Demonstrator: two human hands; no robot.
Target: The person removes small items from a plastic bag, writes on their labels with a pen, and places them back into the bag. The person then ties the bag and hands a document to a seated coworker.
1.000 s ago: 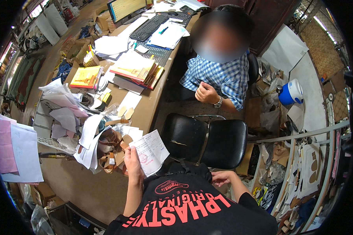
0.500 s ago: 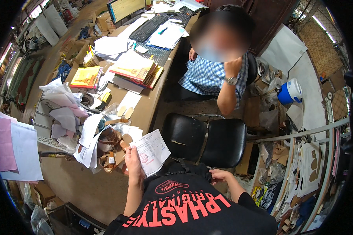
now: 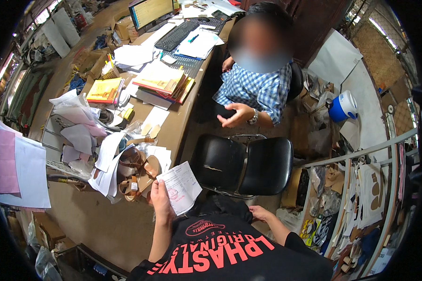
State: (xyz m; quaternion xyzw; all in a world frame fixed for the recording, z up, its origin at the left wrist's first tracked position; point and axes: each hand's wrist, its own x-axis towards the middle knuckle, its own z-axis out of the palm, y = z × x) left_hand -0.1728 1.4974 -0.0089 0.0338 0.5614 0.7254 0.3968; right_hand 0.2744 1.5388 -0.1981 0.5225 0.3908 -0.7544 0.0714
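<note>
My left hand (image 3: pixel 161 202) is closed on the edge of a white paper slip (image 3: pixel 182 186), with the thumb over its face. The slip carries print and a red stamp, and is held up beside the desk's near corner. At my right hip, my right hand (image 3: pixel 262 214) has its fingers curled against the black cloth of my clothes (image 3: pixel 234 209); what they grip, if anything, is hidden. Across from me sits a person in a blue checked shirt (image 3: pixel 260 89), whose hand (image 3: pixel 237 115) is held out, palm up and fingers apart.
Two joined black seats (image 3: pixel 218 159) stand just ahead of me. On the desk (image 3: pixel 178 124) are brown sandals (image 3: pixel 130 187), loose papers, booklets (image 3: pixel 159 79), a keyboard (image 3: pixel 177 35) and a monitor (image 3: pixel 150 11). A metal-framed rack (image 3: pixel 347 201) and a blue-white cooler (image 3: pixel 342 107) are at right.
The seated person's raised hand has come down from near the head to waist height and opened. My left hand with the slip has dipped slightly; my right hand is nearly unmoved.
</note>
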